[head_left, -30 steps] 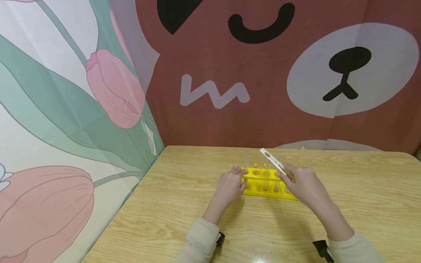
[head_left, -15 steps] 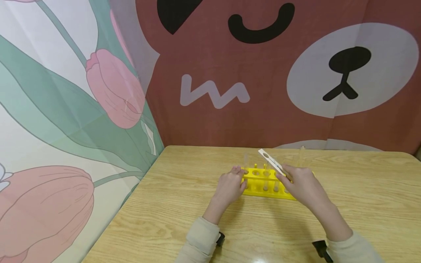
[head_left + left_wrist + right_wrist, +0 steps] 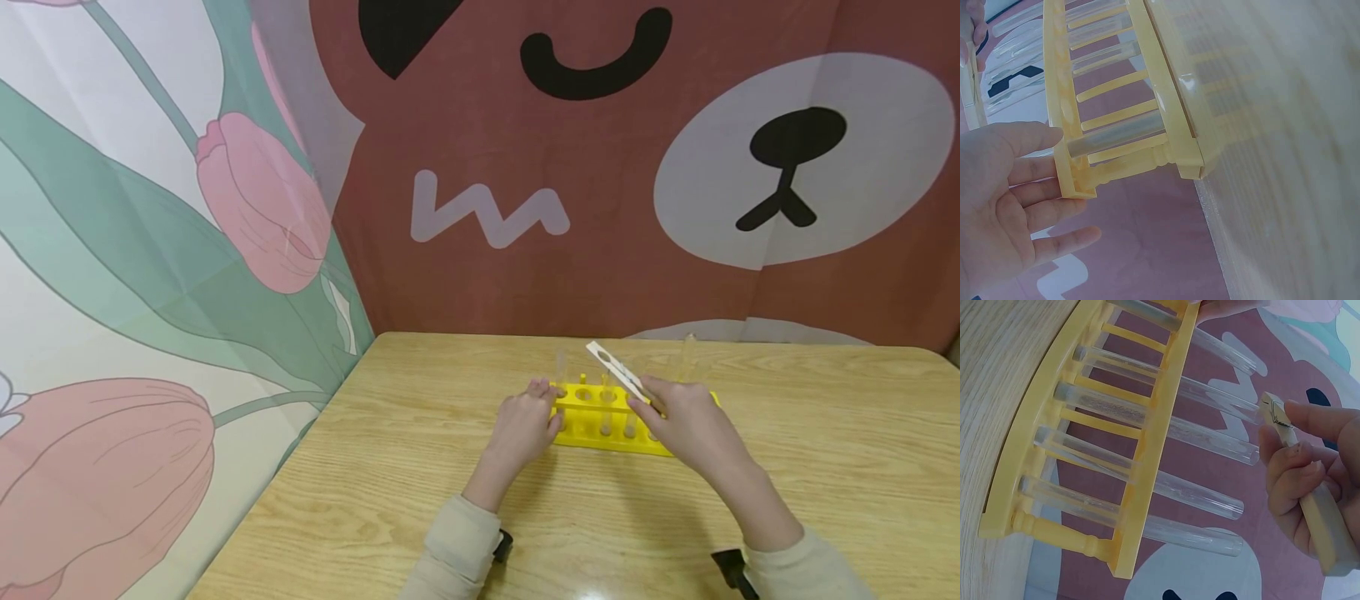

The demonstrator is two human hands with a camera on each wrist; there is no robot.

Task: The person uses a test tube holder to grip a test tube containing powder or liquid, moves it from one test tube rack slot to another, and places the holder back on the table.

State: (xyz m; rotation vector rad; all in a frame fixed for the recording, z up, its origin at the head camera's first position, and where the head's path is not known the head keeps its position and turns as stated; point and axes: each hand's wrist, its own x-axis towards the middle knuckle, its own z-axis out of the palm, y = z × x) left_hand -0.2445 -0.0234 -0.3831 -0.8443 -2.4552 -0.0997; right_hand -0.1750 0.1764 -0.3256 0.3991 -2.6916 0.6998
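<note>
A yellow test tube rack (image 3: 600,443) stands on the table with several clear test tubes (image 3: 1213,440) upright in its holes. At its left end, my left hand (image 3: 523,425) holds the upper plate, fingers at the edge; the left wrist view shows the fingertips (image 3: 1047,134) against it. My right hand (image 3: 693,421) grips a wooden test tube clamp (image 3: 615,367) with a metal spring, slanting up and left above the rack. In the right wrist view, the clamp's tip is close to the mouths of the tubes; whether it touches one I cannot tell. My right hand hides part of the rack's right side.
The wood-grain table (image 3: 360,483) extends around the rack. Behind it hangs a printed cloth (image 3: 480,283) with a brown bear, and a flower-printed cloth (image 3: 165,250) is at the left. Black wrist straps (image 3: 735,571) show by the sleeves.
My right hand has shifted slightly left with the test tube clamp, whose tip sits a little lower. The left hand and the rack have stayed in place.
</note>
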